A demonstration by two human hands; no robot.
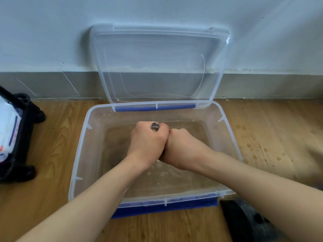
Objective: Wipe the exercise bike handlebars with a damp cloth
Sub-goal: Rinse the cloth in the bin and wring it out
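My left hand [148,142] and right hand [181,147], fists pressed together, clench a dark patterned cloth [155,126] over a clear plastic water tub [78,154]; black cart [26,137] left.

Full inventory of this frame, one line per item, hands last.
tub: 1, clear with blue latches, on the floor, holds murky water
lid: 1, clear, leaning on the wall behind the tub
cart: 1, black, left edge
white pack: 1, in the cart
dark object: 1, black, bottom right, unidentifiable
floor: wood, spotted right of the tub
cloth: 1, dark patterned, peeks from the left fist
left hand: fingers curled round cloth, over the water
right hand: fist against the left, likely on the same cloth
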